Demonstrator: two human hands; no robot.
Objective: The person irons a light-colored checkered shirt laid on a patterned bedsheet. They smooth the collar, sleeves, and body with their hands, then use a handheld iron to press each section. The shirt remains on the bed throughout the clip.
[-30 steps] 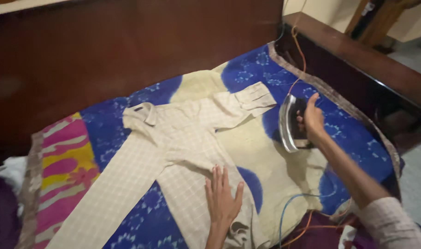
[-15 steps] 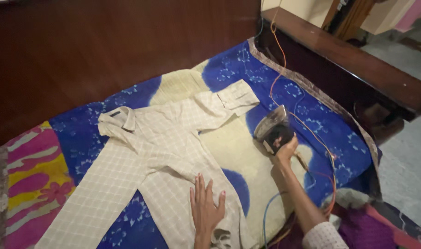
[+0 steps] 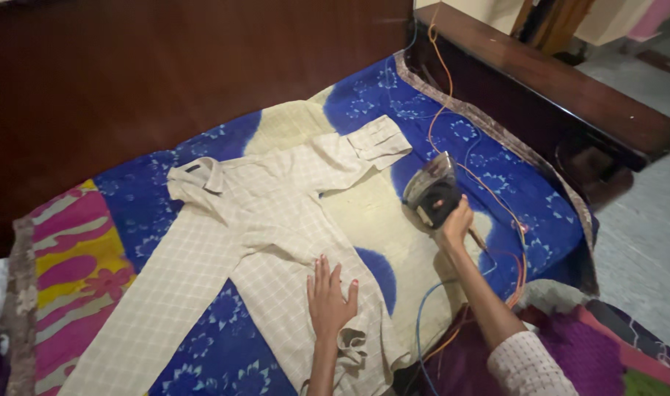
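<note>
A cream checked shirt (image 3: 254,242) lies spread flat on a blue and cream patterned sheet (image 3: 496,198). My left hand (image 3: 329,299) rests palm down on the shirt's lower body, fingers apart. My right hand (image 3: 456,224) grips the handle of a dark electric iron (image 3: 431,192), held tilted just above the sheet to the right of the shirt. The iron's orange and blue cord (image 3: 452,117) trails up to the back corner and loops down near my right arm.
A dark wooden headboard (image 3: 166,66) runs along the back and a wooden side rail (image 3: 555,73) along the right. A pink and yellow cloth (image 3: 71,271) lies at the left. Purple fabric (image 3: 569,337) is bunched at the lower right.
My right hand has brought the iron from its upright stand at the right inward toward the shirt and tipped it down. My left hand has stayed on the shirt.
</note>
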